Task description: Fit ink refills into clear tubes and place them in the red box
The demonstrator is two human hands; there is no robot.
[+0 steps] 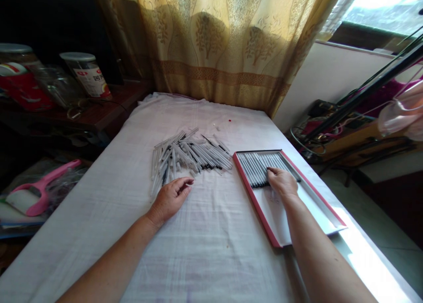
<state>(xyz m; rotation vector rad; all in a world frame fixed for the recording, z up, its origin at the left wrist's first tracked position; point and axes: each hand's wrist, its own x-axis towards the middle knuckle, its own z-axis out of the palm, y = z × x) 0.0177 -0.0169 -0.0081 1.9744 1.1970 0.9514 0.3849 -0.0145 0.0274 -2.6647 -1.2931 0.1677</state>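
On the white cloth (211, 241), left hand (172, 198) rests loosely curled, empty; right hand (281, 182) lies flat, open-fingered, on boxed pens (256, 164).

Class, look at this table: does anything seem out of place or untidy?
The loose pens lie criss-crossed in a heap by the left hand, unlike the neat row in the tray under the right hand.

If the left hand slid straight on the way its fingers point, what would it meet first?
Probably the loose pile of pens just beyond the left hand; nothing shows on the white cloth between them, though depth is hard to judge.
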